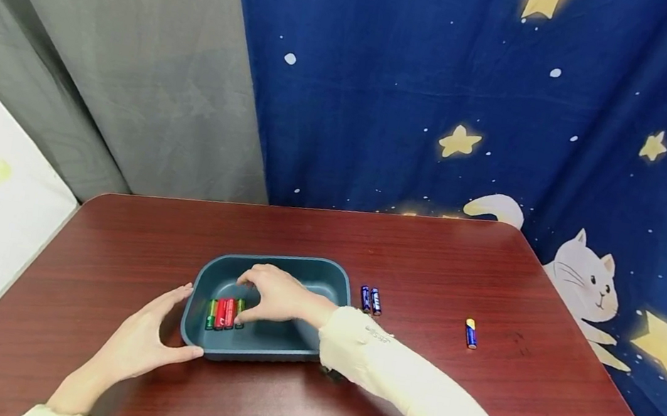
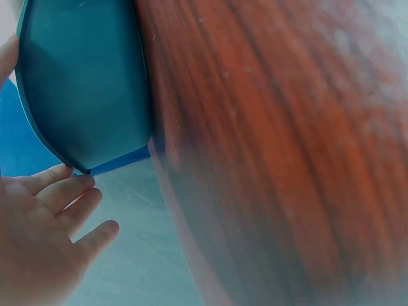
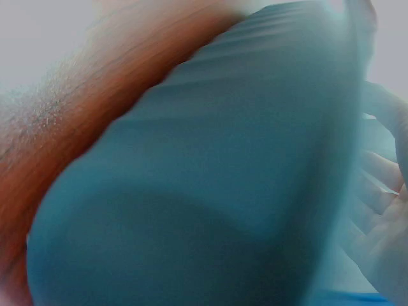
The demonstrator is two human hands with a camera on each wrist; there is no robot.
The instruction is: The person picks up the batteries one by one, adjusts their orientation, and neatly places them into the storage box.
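A dark teal plastic tray [image 1: 286,352] sits on the table, and a row of batteries lies at its left end. Two red batteries [image 1: 225,314] lie side by side, with a green battery [image 1: 211,315] to their left and another green battery [image 1: 240,314] to their right. My left hand [image 1: 142,338] spans the tray's left end, thumb and fingertips at its rim, fingers fairly straight. Inside the tray, my right hand [image 1: 278,295] hovers with thumb and fingers spread apart, the thumb beside the right-hand green battery. The right wrist view shows mostly the tray's blurred outer wall [image 3: 210,146].
Two dark blue batteries [image 1: 371,300] lie just right of the tray. Farther right is a blue and yellow battery [image 1: 470,334]. The reddish-brown wooden table [image 1: 416,263] backs onto a blue curtain [image 1: 388,101] and a grey curtain [image 1: 193,108].
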